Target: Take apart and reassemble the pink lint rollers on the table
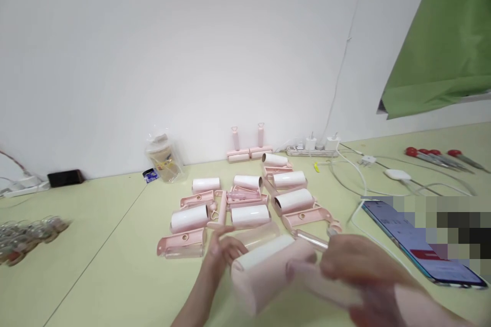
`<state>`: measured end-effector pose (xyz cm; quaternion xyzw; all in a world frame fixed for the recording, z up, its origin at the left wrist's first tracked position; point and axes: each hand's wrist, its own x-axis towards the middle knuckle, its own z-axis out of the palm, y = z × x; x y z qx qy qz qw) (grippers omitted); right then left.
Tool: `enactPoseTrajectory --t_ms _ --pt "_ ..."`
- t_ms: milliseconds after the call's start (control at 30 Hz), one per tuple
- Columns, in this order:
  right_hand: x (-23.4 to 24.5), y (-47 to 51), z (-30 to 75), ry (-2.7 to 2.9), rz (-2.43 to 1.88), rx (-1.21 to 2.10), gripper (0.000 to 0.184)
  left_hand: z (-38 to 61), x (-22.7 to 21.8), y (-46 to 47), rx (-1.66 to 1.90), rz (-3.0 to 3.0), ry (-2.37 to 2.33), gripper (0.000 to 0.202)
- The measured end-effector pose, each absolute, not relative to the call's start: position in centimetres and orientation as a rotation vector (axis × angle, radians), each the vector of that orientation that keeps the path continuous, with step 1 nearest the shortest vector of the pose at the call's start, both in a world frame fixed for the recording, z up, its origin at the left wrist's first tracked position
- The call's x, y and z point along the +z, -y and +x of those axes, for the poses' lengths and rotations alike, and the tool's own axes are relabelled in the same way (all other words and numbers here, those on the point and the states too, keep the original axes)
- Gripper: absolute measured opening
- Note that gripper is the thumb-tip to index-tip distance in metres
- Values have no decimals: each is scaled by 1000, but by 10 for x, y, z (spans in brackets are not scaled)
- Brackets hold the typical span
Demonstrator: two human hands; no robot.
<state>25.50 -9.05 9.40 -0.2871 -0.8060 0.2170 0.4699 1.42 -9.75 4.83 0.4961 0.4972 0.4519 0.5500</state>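
Observation:
A lint roller [264, 271] with a white paper roll and a pink case is in front of me, tilted and slightly blurred. My right hand [356, 265] is closed around its translucent pink handle [326, 283]. My left hand [224, 250] is just beyond the roller's left end, its thumb and fingers at the near edge of a clear plastic cover [257, 236]. Part of those fingers is hidden behind the roller. Beyond lie several white paper rolls [190, 218] and pink roller cases [184, 240], with folded handles among them.
Two assembled lint rollers [261, 143] stand against the wall. A power strip [314, 151] with chargers and cables is at the back right, near red-tipped tools [433, 156]. A phone [418, 245] lies at right. At left are a bagged cup [164, 158], a black phone [66, 178] and clear round items [30, 237].

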Motion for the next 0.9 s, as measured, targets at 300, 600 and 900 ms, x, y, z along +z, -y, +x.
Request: enactPoseTrajectory --t_ms 300,600,900 --pt "107 87 263 2647 -824 593 52 11 43 117 805 493 -903 37" --pt "81 95 261 2403 -1218 844 26 44 30 121 966 1244 -1119 51" --pt "80 102 239 2482 -1097 489 19 50 40 125 1091 1260 -1195 27"
